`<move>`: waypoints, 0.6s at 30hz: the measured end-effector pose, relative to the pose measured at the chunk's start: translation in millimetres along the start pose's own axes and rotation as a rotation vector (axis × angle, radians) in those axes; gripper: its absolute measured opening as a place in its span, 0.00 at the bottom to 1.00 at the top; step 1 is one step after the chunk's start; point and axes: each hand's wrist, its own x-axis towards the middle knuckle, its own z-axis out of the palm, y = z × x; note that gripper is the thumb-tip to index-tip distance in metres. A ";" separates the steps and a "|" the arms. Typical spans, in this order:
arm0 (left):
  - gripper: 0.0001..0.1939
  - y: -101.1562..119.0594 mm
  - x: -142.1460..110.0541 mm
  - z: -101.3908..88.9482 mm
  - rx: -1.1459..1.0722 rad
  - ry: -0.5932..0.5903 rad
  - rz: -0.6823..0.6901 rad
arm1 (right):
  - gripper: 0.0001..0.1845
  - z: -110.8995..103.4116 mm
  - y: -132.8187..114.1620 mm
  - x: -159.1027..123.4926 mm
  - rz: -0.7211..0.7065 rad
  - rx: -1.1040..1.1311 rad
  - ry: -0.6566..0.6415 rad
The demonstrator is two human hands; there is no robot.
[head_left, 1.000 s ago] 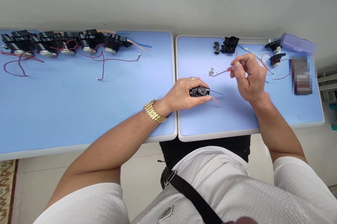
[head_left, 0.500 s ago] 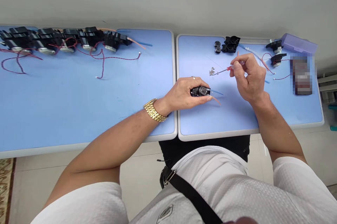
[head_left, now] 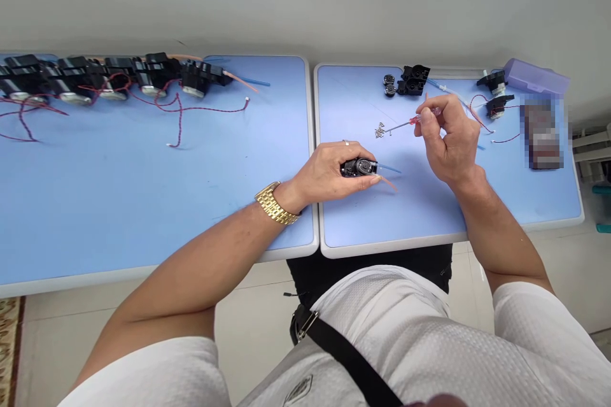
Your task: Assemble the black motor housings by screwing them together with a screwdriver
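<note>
My left hand (head_left: 331,170) is closed round a small black motor unit (head_left: 359,167) lying on the right blue table (head_left: 410,216); thin blue and orange tubes stick out of it to the right. My right hand (head_left: 449,136) pinches a small screwdriver (head_left: 405,125) with a red handle. Its tip rests at a little heap of several screws (head_left: 380,131), just beyond the motor unit.
Black housing parts (head_left: 409,81) lie at the far edge of the right table, two more units with red wires (head_left: 494,93) and a purple box (head_left: 537,78) at far right. A row of several black motor units with red wires (head_left: 109,79) lines the left table's far edge.
The screwdriver tip has slid a little left onto the heap of screws. My left hand and the motor unit have stayed put; the view shifted slightly.
</note>
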 end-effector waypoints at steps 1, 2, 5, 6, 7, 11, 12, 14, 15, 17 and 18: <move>0.21 0.2 0.0 -0.2 0.003 -0.003 0.001 | 0.17 0.5 0.1 0.1 0.009 0.004 0.013; 0.20 0.4 0.0 -0.4 0.006 -0.005 0.001 | 0.17 1.0 0.1 0.3 0.018 0.010 0.021; 0.20 1.0 -0.2 -0.7 0.012 -0.005 -0.002 | 0.15 1.6 -0.7 1.0 0.013 0.032 0.029; 0.19 1.2 -0.3 -0.7 0.012 -0.001 -0.002 | 0.14 1.6 -1.0 1.3 0.002 0.036 0.036; 0.19 1.3 -0.4 -0.6 0.011 0.003 -0.001 | 0.13 1.4 -1.2 1.6 -0.011 0.036 0.046; 0.18 2.0 -0.4 -1.1 0.006 0.003 -0.005 | 0.11 0.0 -0.7 2.6 -0.052 0.018 0.084; 0.19 2.2 -0.4 -1.4 0.005 -0.002 -0.008 | 0.11 -0.3 -0.4 2.8 -0.054 0.014 0.085; 0.19 2.5 -0.5 -2.1 0.004 -0.009 -0.013 | 0.11 -1.0 0.0 2.9 -0.051 0.009 0.079; 0.19 2.6 -0.5 -2.3 0.006 -0.011 -0.015 | 0.11 -1.2 0.0 3.0 -0.050 0.008 0.075; 0.19 2.6 -0.7 -2.7 0.011 -0.012 -0.019 | 0.10 -1.5 -0.3 3.1 -0.052 0.007 0.071; 0.19 2.7 -0.7 -2.8 0.012 -0.012 -0.020 | 0.10 -1.5 -0.6 3.1 -0.053 0.007 0.068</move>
